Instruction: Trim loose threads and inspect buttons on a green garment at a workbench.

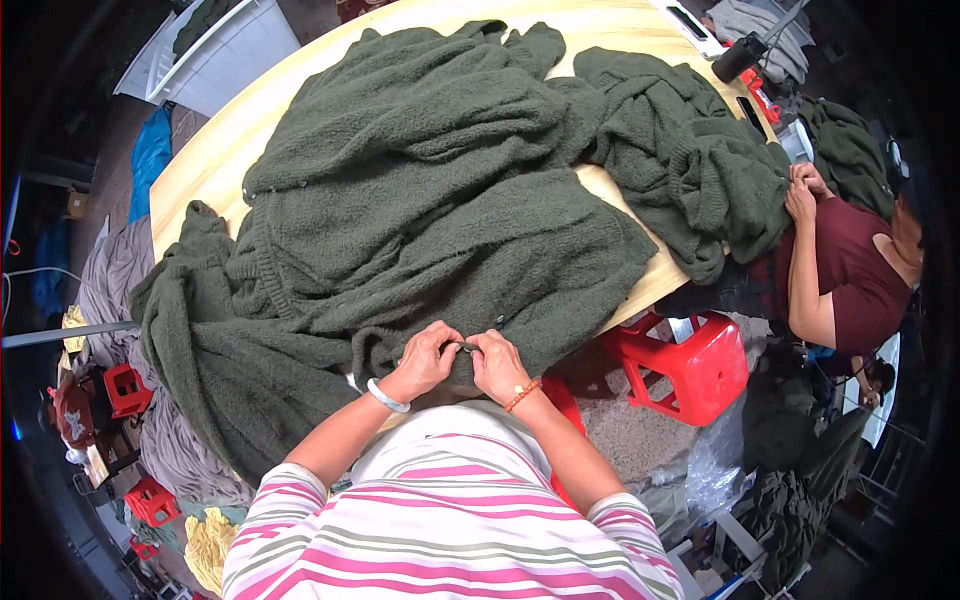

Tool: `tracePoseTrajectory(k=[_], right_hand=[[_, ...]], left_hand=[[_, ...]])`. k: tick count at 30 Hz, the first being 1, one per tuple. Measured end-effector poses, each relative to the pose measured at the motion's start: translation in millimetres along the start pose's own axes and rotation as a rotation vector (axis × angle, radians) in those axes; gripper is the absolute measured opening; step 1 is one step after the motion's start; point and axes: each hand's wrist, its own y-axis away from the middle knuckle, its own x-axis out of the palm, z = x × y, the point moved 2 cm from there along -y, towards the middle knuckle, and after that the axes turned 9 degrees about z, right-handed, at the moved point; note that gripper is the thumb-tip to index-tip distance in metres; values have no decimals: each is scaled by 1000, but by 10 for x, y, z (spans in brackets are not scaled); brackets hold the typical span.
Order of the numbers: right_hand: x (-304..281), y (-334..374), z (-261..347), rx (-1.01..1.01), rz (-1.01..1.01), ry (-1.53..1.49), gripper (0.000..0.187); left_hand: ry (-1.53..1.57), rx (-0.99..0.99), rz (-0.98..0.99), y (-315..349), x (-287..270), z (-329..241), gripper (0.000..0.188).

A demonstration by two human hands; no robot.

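A dark green knitted cardigan (400, 200) lies spread and rumpled over the wooden table, its ribbed edges and small buttons showing. At the table's near edge my left hand (428, 359) pinches the edge of the green knit. Close beside it, my right hand (497, 364) grips the same edge, so the two sets of fingertips nearly meet. Whatever small detail lies between the fingertips is too small to make out. A pale bangle is on my left wrist and an orange beaded bracelet on my right.
More green knitwear (690, 150) covers the table's right side, where a person in a maroon top (850, 270) handles it. A red stool (690, 365) stands at the right. A white bin (225, 55) is at the far left; grey cloth (185, 430) is heaped left of the table (185, 165).
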Motion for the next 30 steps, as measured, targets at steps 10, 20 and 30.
tracePoseTrajectory(k=[10,20,30], right_hand=[[37,16,-75,79,-20,-60,18],[-3,0,-87,48,59,2,13],[-168,-103,-155,47,301,-341,11]], left_hand=[[-34,44,-65,17,46,2,9],[-61,75,4,31,83,79,8],[40,64,107,18,-62,1,9]])
